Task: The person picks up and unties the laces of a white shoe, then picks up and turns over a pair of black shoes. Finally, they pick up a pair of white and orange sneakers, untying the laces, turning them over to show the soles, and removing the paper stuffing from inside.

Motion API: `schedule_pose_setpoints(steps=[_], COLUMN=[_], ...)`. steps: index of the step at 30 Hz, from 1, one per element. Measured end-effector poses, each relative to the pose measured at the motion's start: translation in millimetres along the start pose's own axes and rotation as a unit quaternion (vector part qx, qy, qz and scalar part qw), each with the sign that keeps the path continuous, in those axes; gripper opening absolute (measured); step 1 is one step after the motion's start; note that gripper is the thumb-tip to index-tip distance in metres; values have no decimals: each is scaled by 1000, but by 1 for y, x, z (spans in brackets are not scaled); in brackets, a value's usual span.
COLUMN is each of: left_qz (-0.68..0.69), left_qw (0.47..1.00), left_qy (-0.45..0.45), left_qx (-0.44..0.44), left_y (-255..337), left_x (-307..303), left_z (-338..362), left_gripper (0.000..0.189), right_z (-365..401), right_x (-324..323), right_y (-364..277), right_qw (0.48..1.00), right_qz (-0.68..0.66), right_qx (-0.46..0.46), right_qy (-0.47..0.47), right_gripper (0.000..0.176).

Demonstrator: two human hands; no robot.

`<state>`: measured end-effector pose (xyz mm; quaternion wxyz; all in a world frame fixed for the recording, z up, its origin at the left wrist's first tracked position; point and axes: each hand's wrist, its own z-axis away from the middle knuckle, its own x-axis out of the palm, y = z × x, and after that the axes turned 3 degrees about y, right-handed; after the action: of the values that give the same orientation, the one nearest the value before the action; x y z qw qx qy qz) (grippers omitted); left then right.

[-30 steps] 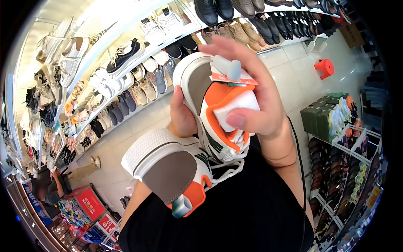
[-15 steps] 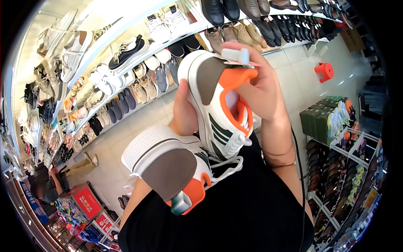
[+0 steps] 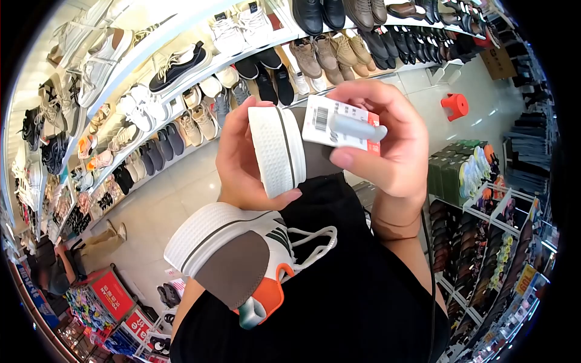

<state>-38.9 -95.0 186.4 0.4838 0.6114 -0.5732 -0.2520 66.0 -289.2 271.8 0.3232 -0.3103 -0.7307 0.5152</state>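
My left hand [image 3: 236, 160] wraps round the sole of a white sneaker [image 3: 277, 151] whose textured white sole and brown heel show. The thumb of that hand presses along the lower edge. My right hand [image 3: 396, 136] holds a white-and-red price tag [image 3: 321, 121] at the sneaker's heel between thumb and fingers. A barcode faces up on the tag, and a pale grey security tag [image 3: 357, 128] lies across it. Another sneaker [image 3: 236, 260], white with brown heel and orange lining, rests heel-up over my left forearm against my black top.
Shelves with several rows of shoes [image 3: 266, 85] curve along the far side. A red stool [image 3: 455, 106] stands on the tiled floor. Green boxes [image 3: 445, 172] and a rack of shoes are at right. At far left a person [image 3: 60, 260] stands near a red sign [image 3: 112, 293].
The held sneaker has turned so its sole and heel face me, hiding its orange opening. The price tag now lies face up in my right hand. The other sneaker has shifted slightly down and left.
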Motion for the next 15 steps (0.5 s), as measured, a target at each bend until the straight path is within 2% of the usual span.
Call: schedule_pose_setpoints(steps=[3, 7, 10, 12, 15], left_qz=[5, 100, 131, 156, 158], left_qw=[1000, 986, 979, 974, 972], left_qy=[0, 84, 104, 120, 137], left_qx=[-1, -104, -118, -108, -111], left_y=[5, 17, 22, 24, 32], left_x=[-13, -18, -25, -28, -32], left_z=[10, 29, 39, 44, 52], left_gripper=[129, 129, 126, 124, 121], right_z=[6, 5, 10, 14, 14], right_x=[15, 33, 48, 63, 71], right_y=[1, 8, 7, 7, 18], right_qw=[998, 990, 988, 990, 985], right_qz=[-30, 36, 51, 26, 30], right_qx=[-39, -101, -90, -88, -115], right_qy=[-34, -93, -111, -104, -122], right_gripper=[59, 36, 25, 26, 37])
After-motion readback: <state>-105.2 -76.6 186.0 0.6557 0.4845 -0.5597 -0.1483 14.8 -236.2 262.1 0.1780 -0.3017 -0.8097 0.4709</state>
